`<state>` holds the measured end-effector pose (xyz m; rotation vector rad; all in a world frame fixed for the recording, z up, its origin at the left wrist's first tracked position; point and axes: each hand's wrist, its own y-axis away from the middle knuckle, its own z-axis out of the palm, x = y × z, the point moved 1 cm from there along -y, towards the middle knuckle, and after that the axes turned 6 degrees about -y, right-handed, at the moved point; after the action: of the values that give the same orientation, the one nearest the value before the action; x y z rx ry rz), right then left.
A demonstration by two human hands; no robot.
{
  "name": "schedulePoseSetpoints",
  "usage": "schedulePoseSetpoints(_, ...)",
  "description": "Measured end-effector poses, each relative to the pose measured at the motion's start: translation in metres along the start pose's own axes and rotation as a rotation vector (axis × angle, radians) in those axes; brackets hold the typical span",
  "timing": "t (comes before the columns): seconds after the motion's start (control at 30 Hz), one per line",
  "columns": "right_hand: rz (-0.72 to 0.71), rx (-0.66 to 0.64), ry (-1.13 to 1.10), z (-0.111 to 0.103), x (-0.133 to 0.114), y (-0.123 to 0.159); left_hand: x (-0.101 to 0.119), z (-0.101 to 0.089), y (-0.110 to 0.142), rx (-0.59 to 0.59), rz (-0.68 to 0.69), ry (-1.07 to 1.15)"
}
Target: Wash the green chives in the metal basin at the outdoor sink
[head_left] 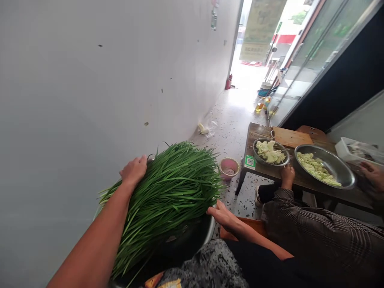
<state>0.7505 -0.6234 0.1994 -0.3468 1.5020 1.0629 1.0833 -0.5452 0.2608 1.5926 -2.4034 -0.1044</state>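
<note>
A big heap of long green chives [171, 192] fills a large metal basin [207, 234] that I carry in front of me. My left hand [134, 170] is closed over the basin's far rim, beside the chives. My right hand [223, 216] grips the near right rim, fingers wrapped along its edge.
A white wall runs along the left. To the right a wooden table [255, 132] bears a cutting board [291, 137] and two metal bowls [271, 153] [325, 166] of chopped cabbage; a seated person in a plaid sleeve [318, 232] reaches toward it. A pink bowl [229, 167] sits on the speckled floor.
</note>
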Motion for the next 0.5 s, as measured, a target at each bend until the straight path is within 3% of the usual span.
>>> schedulePoseSetpoints(0.13,-0.015,0.052,-0.055,-0.022,-0.01,-0.025,0.053,0.007,-0.036,-0.031,0.075,-0.038)
schedulePoseSetpoints(0.27,-0.018,0.125,-0.106,-0.03,-0.024,-0.061,0.09,0.013,-0.083,-0.034,0.152,-0.063)
schedulePoseSetpoints(0.5,-0.049,0.281,-0.063,-0.034,-0.068,-0.163,0.147,0.003,-0.2,-0.021,0.275,-0.026)
